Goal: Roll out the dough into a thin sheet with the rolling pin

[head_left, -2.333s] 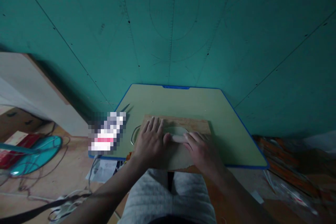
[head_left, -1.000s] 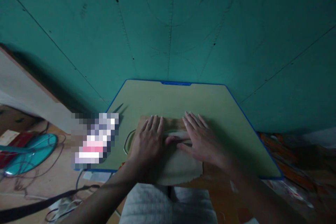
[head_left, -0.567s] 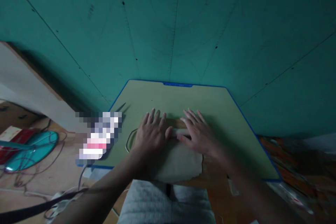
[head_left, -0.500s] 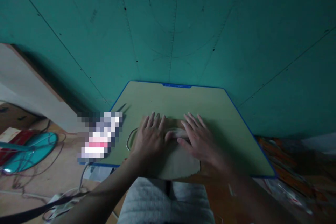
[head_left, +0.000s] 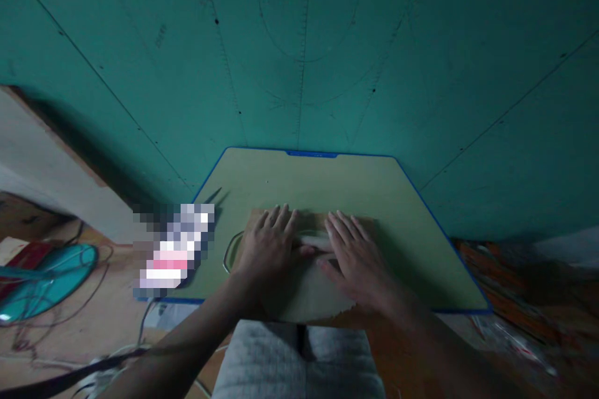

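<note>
My left hand (head_left: 269, 246) lies flat with its fingers stretched forward, palm down on a pale roll. The right hand (head_left: 353, 249) rests the same way at the roll's other side, its thumb pointing inward. Between them shows a short part of the pale roll (head_left: 318, 242); its ends are hidden under my palms. Toward me from it spreads a thin, pale, dough-like or clay-like sheet (head_left: 306, 299) with a ragged near edge. Beneath is a brown board (head_left: 374, 222), mostly covered, with a metal loop handle (head_left: 226, 254) at its left.
A pale green table top (head_left: 309, 184) with a blue rim stands against a green wall (head_left: 299, 87). At its left lie a blurred-out device (head_left: 173, 255) and a thin pointed tool (head_left: 213, 195). Cables and a turquoise round base (head_left: 56, 287) are on the floor to the left.
Both hands stay flat on the roll and have shifted only slightly; my left thumb has dropped toward me, lower against the roll. The whole view has tilted a little.
</note>
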A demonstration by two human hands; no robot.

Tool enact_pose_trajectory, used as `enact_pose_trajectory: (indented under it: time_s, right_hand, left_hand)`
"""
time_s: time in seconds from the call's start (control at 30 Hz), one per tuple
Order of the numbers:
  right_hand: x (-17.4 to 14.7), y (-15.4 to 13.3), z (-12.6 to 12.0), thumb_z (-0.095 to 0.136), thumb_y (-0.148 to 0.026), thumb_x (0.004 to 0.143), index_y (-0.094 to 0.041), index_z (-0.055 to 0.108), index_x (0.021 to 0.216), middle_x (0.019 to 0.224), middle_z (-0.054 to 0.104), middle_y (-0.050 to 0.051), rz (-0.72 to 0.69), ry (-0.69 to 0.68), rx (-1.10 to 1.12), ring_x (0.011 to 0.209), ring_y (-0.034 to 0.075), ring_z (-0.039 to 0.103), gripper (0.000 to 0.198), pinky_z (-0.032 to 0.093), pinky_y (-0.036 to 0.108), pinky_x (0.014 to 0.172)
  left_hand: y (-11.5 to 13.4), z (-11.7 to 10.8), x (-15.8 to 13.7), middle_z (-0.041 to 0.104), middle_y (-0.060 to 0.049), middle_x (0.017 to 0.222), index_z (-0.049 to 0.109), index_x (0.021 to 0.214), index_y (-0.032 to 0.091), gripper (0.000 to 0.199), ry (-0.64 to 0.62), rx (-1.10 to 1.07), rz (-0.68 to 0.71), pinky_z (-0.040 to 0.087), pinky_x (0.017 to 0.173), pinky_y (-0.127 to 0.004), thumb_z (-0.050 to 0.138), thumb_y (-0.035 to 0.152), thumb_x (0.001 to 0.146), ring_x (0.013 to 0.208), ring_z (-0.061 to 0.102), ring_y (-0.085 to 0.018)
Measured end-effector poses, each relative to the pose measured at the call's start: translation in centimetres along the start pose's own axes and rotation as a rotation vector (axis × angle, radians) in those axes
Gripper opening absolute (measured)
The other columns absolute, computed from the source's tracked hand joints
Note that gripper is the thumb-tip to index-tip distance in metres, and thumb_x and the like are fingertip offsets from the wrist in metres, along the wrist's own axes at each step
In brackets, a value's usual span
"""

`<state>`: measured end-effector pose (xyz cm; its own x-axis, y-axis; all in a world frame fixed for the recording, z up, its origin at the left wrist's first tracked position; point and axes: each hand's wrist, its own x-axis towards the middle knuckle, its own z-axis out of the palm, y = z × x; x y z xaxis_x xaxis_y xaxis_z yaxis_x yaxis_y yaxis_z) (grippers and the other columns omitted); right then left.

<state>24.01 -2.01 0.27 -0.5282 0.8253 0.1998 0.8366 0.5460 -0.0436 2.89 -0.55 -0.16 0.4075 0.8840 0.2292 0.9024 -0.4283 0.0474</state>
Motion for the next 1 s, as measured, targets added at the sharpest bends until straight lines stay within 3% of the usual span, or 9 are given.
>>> enact_pose_trajectory:
  time_s: [0.17, 0.33, 0.47, 0.7, 0.9, 1.0]
  right_hand:
    - [2.3, 2.1, 0.4, 0.043, -0.048, 0.095, -0.008, 0.046, 0.142, 0.151, 0.043, 0.017, -0.048, -0.024, 0.063, 0.144, 0.029, 0.029, 0.062, 0.024, 0.052, 0.118]
    - [4.8, 3.7, 0.6, 0.039, -0.051, 0.096, -0.013, 0.053, 0.135, 0.147, 0.048, 0.016, -0.075, -0.057, 0.054, 0.142, 0.029, 0.033, 0.057, 0.023, 0.053, 0.117]
    - [5.5, 3.8, 0.6, 0.046, -0.054, 0.093, -0.009, 0.057, 0.130, 0.144, 0.050, 0.018, -0.062, -0.062, 0.027, 0.141, 0.031, 0.035, 0.059, 0.022, 0.053, 0.117]
    - [0.4, -0.2, 0.2, 0.045, -0.037, 0.093, -0.004, 0.051, 0.136, 0.145, 0.049, 0.020, 0.038, 0.040, -0.005, 0.138, 0.030, 0.041, 0.055, 0.035, 0.047, 0.114]
    - [-4.4, -4.2, 0.8, 0.046, -0.030, 0.089, 0.001, 0.045, 0.141, 0.147, 0.046, 0.022, 0.109, 0.155, -0.114, 0.136, 0.033, 0.042, 0.060, 0.041, 0.049, 0.109]
    - [-4.9, -4.3, 1.0, 0.045, -0.028, 0.089, 0.002, 0.043, 0.141, 0.148, 0.044, 0.022, 0.121, 0.185, -0.151, 0.137, 0.033, 0.040, 0.060, 0.041, 0.049, 0.109]
  left_hand:
    - [-1.2, 0.8, 2.1, 0.053, -0.020, 0.140, 0.050, 0.138, 0.011, 0.074, -0.007, -0.011, 0.048, 0.038, 0.109, -0.051, 0.036, 0.067, 0.092, 0.138, 0.040, -0.036]
    - [-2.0, 1.1, 4.3, 0.053, -0.017, 0.141, 0.053, 0.137, 0.013, 0.053, 0.003, 0.000, 0.041, 0.036, 0.111, -0.050, 0.035, 0.047, 0.099, 0.140, 0.037, -0.034]
    - [-1.8, 1.2, 4.6, 0.053, -0.019, 0.140, 0.052, 0.138, 0.013, 0.050, 0.030, 0.049, -0.008, 0.038, 0.109, -0.051, 0.039, 0.039, 0.098, 0.137, 0.041, -0.034]
    - [-0.2, 0.0, 1.2, 0.055, -0.020, 0.138, 0.052, 0.136, 0.010, 0.052, 0.028, 0.053, 0.008, 0.037, 0.109, -0.051, 0.041, 0.042, 0.097, 0.133, 0.047, -0.035]
    - [0.2, -0.4, -0.2, 0.049, -0.022, 0.143, 0.044, 0.142, 0.009, 0.085, -0.013, -0.050, 0.154, 0.038, 0.107, -0.051, 0.037, 0.074, 0.087, 0.132, 0.046, -0.035]
    - [0.6, -0.3, 0.5, 0.046, -0.023, 0.146, 0.043, 0.143, 0.009, 0.086, -0.037, -0.060, 0.152, 0.037, 0.107, -0.052, 0.033, 0.074, 0.088, 0.133, 0.045, -0.036]
